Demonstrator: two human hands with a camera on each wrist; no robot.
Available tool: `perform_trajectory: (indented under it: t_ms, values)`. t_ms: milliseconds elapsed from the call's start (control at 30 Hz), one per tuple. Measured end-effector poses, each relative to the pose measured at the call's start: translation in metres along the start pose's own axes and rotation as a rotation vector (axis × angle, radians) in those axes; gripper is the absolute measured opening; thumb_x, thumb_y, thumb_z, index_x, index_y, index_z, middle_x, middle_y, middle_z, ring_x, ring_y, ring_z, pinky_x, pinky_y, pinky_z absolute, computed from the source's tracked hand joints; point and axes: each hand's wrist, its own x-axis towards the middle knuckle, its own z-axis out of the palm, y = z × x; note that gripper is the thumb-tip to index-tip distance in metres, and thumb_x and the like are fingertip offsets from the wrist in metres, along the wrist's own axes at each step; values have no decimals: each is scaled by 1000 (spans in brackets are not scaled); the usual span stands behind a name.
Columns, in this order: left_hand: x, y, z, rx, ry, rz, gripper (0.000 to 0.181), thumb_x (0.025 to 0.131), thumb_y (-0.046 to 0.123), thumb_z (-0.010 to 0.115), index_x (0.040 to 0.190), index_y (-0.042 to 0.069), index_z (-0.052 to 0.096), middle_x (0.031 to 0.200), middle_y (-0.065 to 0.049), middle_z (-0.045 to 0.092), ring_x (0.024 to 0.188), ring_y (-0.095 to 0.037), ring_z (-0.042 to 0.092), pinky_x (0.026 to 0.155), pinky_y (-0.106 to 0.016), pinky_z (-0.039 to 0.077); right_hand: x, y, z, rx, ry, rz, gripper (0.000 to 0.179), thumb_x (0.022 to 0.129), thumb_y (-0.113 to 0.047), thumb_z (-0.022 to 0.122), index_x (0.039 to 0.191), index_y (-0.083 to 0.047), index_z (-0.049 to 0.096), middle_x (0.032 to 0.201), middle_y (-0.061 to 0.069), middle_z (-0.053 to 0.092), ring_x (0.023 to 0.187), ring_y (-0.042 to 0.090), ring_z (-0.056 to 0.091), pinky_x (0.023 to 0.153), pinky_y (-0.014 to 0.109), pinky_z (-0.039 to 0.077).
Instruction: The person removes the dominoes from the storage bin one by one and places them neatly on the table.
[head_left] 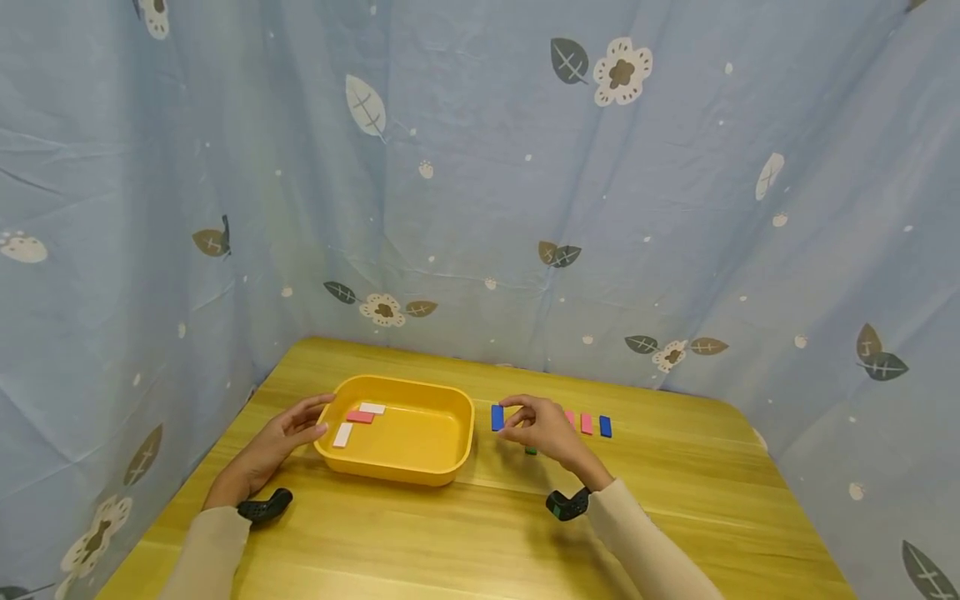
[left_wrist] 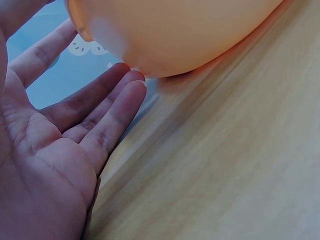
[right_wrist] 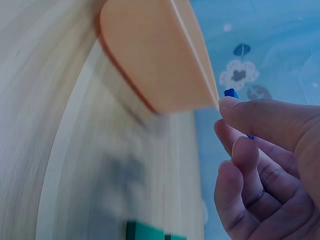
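Observation:
Between thumb and fingers my right hand point(head_left: 551, 435) pinches a flat rectangular blue block point(head_left: 497, 418), just right of the yellow tray point(head_left: 390, 474). Only slivers of this blue block point(right_wrist: 231, 93) show in the right wrist view, as the thumb and fingers cover the rest. My left hand point(head_left: 273, 446) is at the tray's left end; its fingertips point(left_wrist: 135, 95) reach the outer wall, the fingers fairly straight. Inside the tray, toward its left side, lie a pink block point(head_left: 361, 417) and two white blocks, one farther back point(head_left: 372, 408) and one nearer point(head_left: 342, 435).
Behind my right hand lie a pink block point(head_left: 587, 424), another blue block point(head_left: 605, 427) and a partly hidden pink one point(head_left: 570, 418). Green blocks point(right_wrist: 144, 232) are below it. A patterned blue curtain point(head_left: 487, 208) borders the wooden table point(head_left: 390, 542).

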Motion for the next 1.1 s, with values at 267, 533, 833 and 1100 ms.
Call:
perform_trajectory:
  t_ms: [267,533,833,1100]
  values:
    - [0,0,-2,5,3,-2,58,106,26,60,159,20,38,160,-16,34,131,-8,47,96,-16,44,-16,21,-17,16,23,23,46,95,-15,75,139,-11,62,96,7,74,77,47,64,63,55,54]
    - [4,-3,-2,-14,1,7,57,106,24,61,159,20,39,159,-18,36,127,-3,50,97,-18,46,-32,43,-30,-13,65,84,46,93,-16,78,136,-10,64,93,4,75,72,42,64,58,45,54]
    - [3,-1,-2,-39,-5,46,57,106,20,60,159,16,38,156,-20,38,126,-8,54,97,-23,49,-41,67,-36,-44,107,142,42,92,-11,78,132,-5,66,88,4,72,70,24,63,56,29,49]
    - [3,-3,-2,-44,-22,66,56,107,17,57,160,15,37,154,-20,40,128,-17,54,98,-24,50,-46,82,-35,-35,131,192,46,89,-12,82,131,-1,65,84,3,70,63,20,61,57,30,53]
